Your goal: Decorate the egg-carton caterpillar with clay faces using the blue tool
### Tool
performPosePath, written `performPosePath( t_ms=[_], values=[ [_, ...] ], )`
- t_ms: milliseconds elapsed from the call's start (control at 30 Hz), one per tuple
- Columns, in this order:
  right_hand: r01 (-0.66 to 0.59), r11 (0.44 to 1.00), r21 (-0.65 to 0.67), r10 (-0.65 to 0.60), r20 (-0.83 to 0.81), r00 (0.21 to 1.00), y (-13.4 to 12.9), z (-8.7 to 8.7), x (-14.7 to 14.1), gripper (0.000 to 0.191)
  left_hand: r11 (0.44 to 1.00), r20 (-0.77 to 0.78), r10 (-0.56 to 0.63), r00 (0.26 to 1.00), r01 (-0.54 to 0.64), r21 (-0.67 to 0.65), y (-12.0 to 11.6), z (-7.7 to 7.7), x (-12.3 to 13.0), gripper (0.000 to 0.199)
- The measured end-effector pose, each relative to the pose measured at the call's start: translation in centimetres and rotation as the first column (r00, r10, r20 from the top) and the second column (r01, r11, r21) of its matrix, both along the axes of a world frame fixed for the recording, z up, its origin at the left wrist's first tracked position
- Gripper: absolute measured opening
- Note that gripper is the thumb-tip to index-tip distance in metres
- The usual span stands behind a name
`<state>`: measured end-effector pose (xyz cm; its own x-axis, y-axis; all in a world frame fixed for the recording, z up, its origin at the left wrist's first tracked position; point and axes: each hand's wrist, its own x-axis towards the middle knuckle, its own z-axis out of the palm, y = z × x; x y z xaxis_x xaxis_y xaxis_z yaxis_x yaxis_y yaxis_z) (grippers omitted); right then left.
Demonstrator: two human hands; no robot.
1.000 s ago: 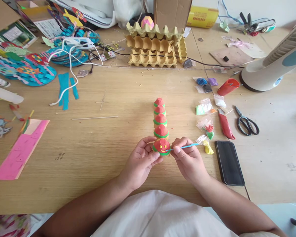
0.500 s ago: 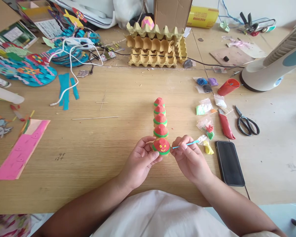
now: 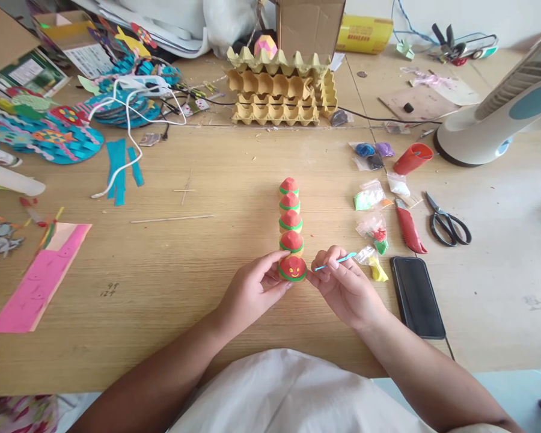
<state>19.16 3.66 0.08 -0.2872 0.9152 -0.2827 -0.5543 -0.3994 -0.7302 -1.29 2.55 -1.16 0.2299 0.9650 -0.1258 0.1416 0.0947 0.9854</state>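
A caterpillar [image 3: 291, 221] made from a row of egg-carton cups, with red clay tops and green bands, lies pointing away from me. Its nearest cup carries a yellow-eyed, smiling face. My left hand [image 3: 253, 281] grips this front end from the left, thumb low at its side and fingers behind. Between the thumb and fingers of my right hand [image 3: 346, 285] is a thin blue modelling tool [image 3: 346, 258], slanted with its narrow tip down to the left. That tip is just right of the face, apart from it. My right fingertips are close to the front cup's right side.
To the right are bags of coloured clay [image 3: 369, 195], a red cutter [image 3: 409, 227], scissors [image 3: 449, 224], a phone [image 3: 417, 297] and a red cup [image 3: 413, 159]. Egg cartons [image 3: 275, 112] stand at the back. Leftward lie a pink strip [image 3: 40, 279] and a white cable [image 3: 128, 129].
My left thumb has slid down off the front of the face cup to its lower side. The blue tool has tilted slightly in my right hand. The whole view has shifted a little.
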Motion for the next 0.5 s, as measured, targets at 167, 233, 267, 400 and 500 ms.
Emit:
performPosePath(
  t_ms=[167, 233, 267, 400, 500],
  values=[
    [0.02, 0.999, -0.041, -0.02, 0.003, 1.0, 0.0, -0.3, 0.1, 0.027, 0.971, -0.352, 0.047, 0.935, 0.041, 0.237, 0.7, -0.6, -0.6, 0.042],
    [0.047, 0.997, -0.069, -0.046, 0.009, 0.999, 0.1, -0.3, 0.4, 0.024, 0.945, -0.48, 0.083, 0.874, 0.083, 0.315, 1.0, -1.0, -0.8, 0.042],
    [0.06, 0.995, -0.085, -0.061, -0.001, 0.998, 0.1, -0.3, 0.5, 0.023, 0.934, -0.532, 0.1, 0.841, 0.104, 0.341, 1.1, -1.2, -0.9, 0.042],
    [0.094, 0.987, -0.129, -0.109, -0.111, 0.988, 0.4, -0.1, 0.8, 0.024, 0.901, -0.654, 0.138, 0.744, 0.18, 0.395, 1.4, -1.9, -1.0, 0.039],
    [0.06, 0.985, -0.16, -0.093, -0.205, 0.974, 0.5, 0.1, 0.8, 0.022, 0.883, -0.684, 0.152, 0.713, 0.214, 0.419, 1.3, -2.0, -1.0, 0.04]
  ],
)
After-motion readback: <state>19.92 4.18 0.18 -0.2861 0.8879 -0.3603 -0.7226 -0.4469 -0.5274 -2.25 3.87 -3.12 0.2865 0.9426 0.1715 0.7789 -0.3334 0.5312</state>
